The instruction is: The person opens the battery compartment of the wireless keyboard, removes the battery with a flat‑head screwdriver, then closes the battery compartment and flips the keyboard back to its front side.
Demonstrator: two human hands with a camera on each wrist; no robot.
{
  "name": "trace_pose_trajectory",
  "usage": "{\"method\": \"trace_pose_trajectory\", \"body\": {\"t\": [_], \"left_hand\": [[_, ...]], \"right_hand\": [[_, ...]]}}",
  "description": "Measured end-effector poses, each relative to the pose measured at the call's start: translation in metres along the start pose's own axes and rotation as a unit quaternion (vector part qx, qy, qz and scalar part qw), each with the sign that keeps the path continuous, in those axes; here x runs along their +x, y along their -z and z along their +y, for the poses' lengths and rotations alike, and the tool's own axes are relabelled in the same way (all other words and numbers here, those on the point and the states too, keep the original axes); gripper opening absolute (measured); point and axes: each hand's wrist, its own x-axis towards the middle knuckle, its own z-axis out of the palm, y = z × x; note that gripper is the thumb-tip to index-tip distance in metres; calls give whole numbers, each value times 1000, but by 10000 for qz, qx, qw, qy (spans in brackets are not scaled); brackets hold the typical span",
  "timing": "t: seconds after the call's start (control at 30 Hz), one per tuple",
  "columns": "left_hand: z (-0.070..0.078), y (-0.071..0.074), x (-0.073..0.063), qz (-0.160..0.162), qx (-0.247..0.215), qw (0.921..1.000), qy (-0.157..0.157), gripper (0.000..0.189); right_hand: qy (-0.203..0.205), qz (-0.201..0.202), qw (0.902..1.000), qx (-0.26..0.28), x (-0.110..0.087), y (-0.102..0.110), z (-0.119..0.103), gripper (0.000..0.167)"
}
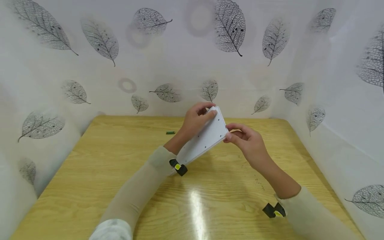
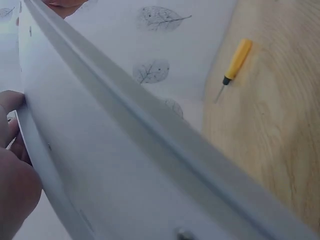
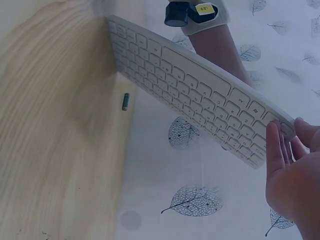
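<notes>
A white keyboard (image 1: 201,141) is held up at a slant over the table, its underside with small dark dots facing the head camera. Its keys (image 3: 200,95) show in the right wrist view. My left hand (image 1: 196,120) grips the upper edge, thumb on the underside and fingers bent behind. At the right-hand corner my right hand (image 1: 247,143) pinches the keyboard between thumb and fingers. The lower left end of the keyboard is partly hidden by my left forearm in the head view.
A small green battery (image 1: 170,132) lies toward the back of the wooden table (image 1: 114,146). In the left wrist view a screwdriver (image 2: 237,62) with a yellow handle lies on the tabletop. Pale leaf-printed cloth (image 1: 180,60) rises behind the table and at both sides.
</notes>
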Motion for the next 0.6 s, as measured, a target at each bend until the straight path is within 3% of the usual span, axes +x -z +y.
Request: {"method": "trace_pose_trajectory", "body": {"t": [0.23, 0.6], "left_hand": [[10, 2, -1, 381, -454, 9982, -134, 33], [18, -2, -2, 930, -628, 9924, -515, 30]], "right_hand": [[308, -125, 9994, -38, 8, 1, -17, 31], [738, -144, 9947, -702, 15, 4, -38, 26]]}}
